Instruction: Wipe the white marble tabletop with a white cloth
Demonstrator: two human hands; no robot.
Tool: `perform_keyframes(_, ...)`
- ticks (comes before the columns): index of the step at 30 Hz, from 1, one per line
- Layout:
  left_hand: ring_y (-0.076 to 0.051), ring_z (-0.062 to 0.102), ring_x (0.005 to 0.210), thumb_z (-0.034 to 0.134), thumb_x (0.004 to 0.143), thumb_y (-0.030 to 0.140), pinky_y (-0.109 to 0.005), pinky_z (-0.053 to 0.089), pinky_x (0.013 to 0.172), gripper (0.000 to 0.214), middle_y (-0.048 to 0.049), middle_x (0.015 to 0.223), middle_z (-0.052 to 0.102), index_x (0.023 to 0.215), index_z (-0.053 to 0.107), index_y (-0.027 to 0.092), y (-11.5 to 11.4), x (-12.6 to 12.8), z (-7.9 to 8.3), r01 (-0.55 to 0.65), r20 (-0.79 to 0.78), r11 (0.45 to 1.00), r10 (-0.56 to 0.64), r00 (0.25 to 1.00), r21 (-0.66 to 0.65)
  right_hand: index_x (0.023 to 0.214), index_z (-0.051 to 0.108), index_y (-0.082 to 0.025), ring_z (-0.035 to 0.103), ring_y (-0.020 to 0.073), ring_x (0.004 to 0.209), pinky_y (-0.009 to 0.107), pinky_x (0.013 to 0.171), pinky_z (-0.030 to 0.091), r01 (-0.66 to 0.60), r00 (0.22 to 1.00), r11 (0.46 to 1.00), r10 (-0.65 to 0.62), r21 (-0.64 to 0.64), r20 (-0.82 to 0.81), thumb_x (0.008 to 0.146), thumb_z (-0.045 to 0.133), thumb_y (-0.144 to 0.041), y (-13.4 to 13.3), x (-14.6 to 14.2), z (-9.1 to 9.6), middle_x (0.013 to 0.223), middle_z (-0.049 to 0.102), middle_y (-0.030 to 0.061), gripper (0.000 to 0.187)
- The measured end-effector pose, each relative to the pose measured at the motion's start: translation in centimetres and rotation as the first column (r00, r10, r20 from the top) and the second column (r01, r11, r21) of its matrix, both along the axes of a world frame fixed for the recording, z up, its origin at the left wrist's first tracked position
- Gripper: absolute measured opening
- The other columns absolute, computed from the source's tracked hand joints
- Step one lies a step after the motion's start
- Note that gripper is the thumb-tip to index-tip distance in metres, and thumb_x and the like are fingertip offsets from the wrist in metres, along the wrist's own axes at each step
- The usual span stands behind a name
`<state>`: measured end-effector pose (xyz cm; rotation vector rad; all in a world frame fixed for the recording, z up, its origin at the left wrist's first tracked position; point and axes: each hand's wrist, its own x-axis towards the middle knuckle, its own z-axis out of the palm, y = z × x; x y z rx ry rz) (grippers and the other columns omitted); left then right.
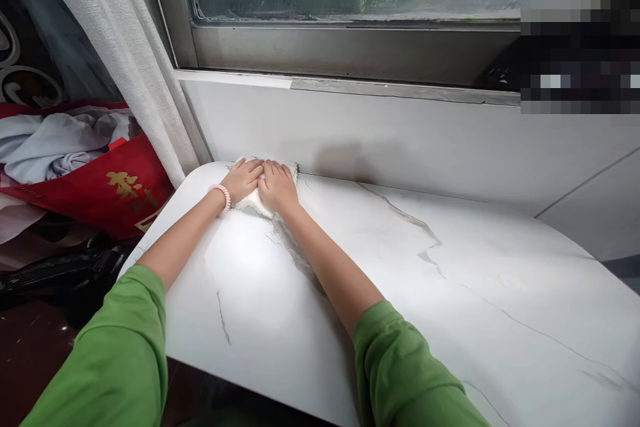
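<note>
A white cloth (256,203) lies bunched on the white marbled tabletop (400,293), near its far left corner by the wall. My left hand (243,179), with a pink coiled band (225,199) at the wrist, presses on the cloth's left part, fingers together and closed on it. Beside it, my right hand (278,187) is closed on the right part, its fingers pointing toward the wall. Both hands touch each other at the fingers and thumb. The cloth shows at the near edge and around the fingertips; the rest is hidden beneath my hands.
Behind the table rise a white wall panel (440,147) and a metal-framed window (320,50). A pale curtain (120,33) hangs at the left. Beyond the table's left edge stands a red bag (95,190) stuffed with light fabric (55,143). The upper right corner is pixelated.
</note>
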<state>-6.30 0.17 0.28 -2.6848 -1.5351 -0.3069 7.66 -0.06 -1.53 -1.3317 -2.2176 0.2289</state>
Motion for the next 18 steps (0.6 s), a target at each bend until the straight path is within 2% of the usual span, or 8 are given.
perform_keyframes(3, -0.023, 0.035, 0.138, 0.031, 0.094, 0.019, -0.049, 0.018, 0.116, 0.045, -0.0146, 0.147, 0.042, 0.136, 0.046, 0.014, -1.6, -0.1, 0.0, -0.049, -0.038, 0.998, 0.047, 0.998, -0.038, 0.135, 0.044, -0.003, 0.035, 0.0266, 0.137, 0.043, 0.117, 0.018, -0.017, 0.999, 1.000, 0.018, -0.020, 0.037, 0.089, 0.032, -0.018, -1.7, -0.1, 0.2, 0.145, 0.045, 0.0171, 0.050)
perform_keyframes(6, -0.023, 0.031, 0.140, 0.031, 0.093, 0.021, -0.048, 0.015, 0.117, 0.048, -0.0143, 0.149, 0.040, 0.139, 0.042, 0.013, -4.9, -0.9, -0.3, -0.077, -0.066, 0.996, 0.075, 0.995, -0.043, 0.137, 0.043, -0.004, 0.034, 0.0264, 0.139, 0.043, 0.117, 0.018, -0.074, 0.996, 0.997, 0.075, -0.017, 0.047, 0.088, 0.035, -0.018, -4.3, -0.4, 0.3, 0.147, 0.043, 0.0162, 0.052)
perform_keyframes(12, -0.027, 0.029, 0.141, 0.028, 0.093, 0.022, -0.051, 0.015, 0.118, 0.049, -0.0200, 0.148, 0.038, 0.136, 0.045, 0.007, -15.4, -3.8, -0.8, -0.146, -0.076, 0.988, 0.150, 0.986, 0.054, 0.137, 0.044, -0.004, 0.034, 0.0278, 0.138, 0.045, 0.117, 0.019, -0.292, 0.956, 0.956, 0.292, 0.018, 0.041, 0.084, 0.041, -0.020, -11.8, -2.3, 0.8, 0.145, 0.044, 0.0180, 0.056)
perform_keyframes(15, -0.029, 0.030, 0.141, 0.025, 0.093, 0.021, -0.052, 0.017, 0.117, 0.050, -0.0216, 0.147, 0.039, 0.136, 0.045, 0.005, -21.0, -5.2, -0.7, -0.212, -0.092, 0.971, 0.223, 0.971, 0.108, 0.137, 0.044, -0.001, 0.034, 0.0297, 0.138, 0.046, 0.117, 0.018, -0.405, 0.914, 0.914, 0.404, 0.029, 0.035, 0.084, 0.043, -0.023, -15.7, -3.7, 1.2, 0.145, 0.044, 0.0196, 0.057)
perform_keyframes(18, -0.027, 0.030, 0.141, 0.024, 0.092, 0.020, -0.051, 0.019, 0.117, 0.053, -0.0193, 0.148, 0.039, 0.141, 0.039, 0.008, -25.8, -6.6, -0.6, -0.259, -0.094, 0.954, 0.275, 0.957, 0.150, 0.135, 0.046, 0.000, 0.035, 0.0317, 0.137, 0.049, 0.117, 0.020, -0.500, 0.866, 0.865, 0.499, 0.041, 0.024, 0.085, 0.045, -0.026, -19.0, -5.3, 1.5, 0.144, 0.044, 0.0213, 0.057)
